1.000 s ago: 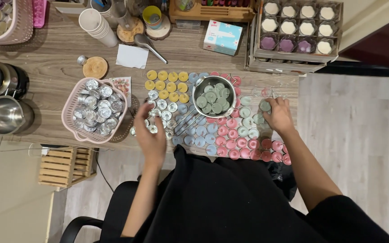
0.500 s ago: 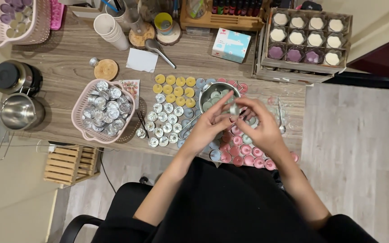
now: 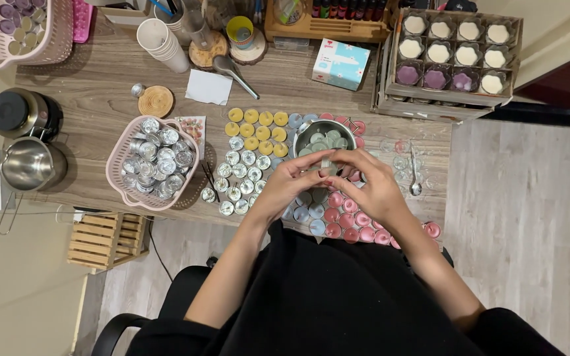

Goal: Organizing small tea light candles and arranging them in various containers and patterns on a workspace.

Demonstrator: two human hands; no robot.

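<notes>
Left hand (image 3: 289,184) and right hand (image 3: 367,188) meet over the table's (image 3: 94,99) near edge, right of centre, fingertips of both pinched together on one small silvery cup (image 3: 326,163) held just in front of the steel bowl (image 3: 318,135). Step in hand, as judged: working a single cup; the next move calls for a steady two-handed pinch. Cup looks small, round, metallic, mostly hidden by fingers.

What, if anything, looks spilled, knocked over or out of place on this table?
Nothing stands out. The candle cups sit in tidy rows on the table, the pink basket of empty tins is upright, and both hands meet over the metal bowl.
</notes>
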